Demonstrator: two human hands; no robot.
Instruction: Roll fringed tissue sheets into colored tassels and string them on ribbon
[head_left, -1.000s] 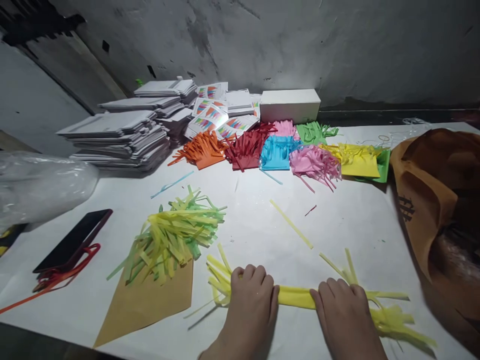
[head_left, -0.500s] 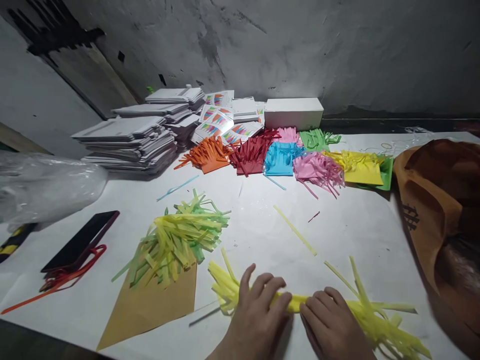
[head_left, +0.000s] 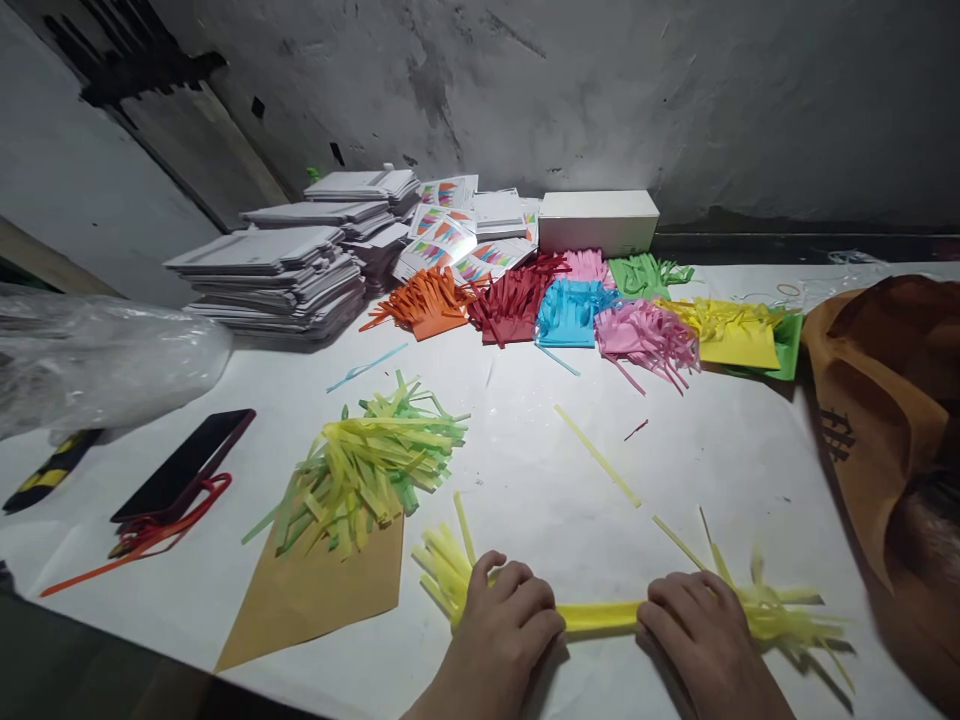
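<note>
The left hand [head_left: 506,625] is bending its spread fingers over the yellow fringed paper [head_left: 600,617]; the right hand [head_left: 701,635] is curling over it farther right, fingers together. The thumbs are hiding, so I cannot tell whether either hand is clamping. The paper is lying across the near part of the white table [head_left: 487,400]. Its middle is already forming a narrow band, while two fringed ends are still splaying loose and no tie is showing.

Left of the hands, one yellow-green fringed pile [head_left: 375,460] is covering part of one brown sheet [head_left: 352,590]. Beyond, one loose yellow strip [head_left: 598,456] is lying alone. On the far side, one orange bundle [head_left: 427,305], one blue bundle [head_left: 568,315] and two pink bundles [head_left: 646,335] are sitting before one white box [head_left: 598,222].
</note>
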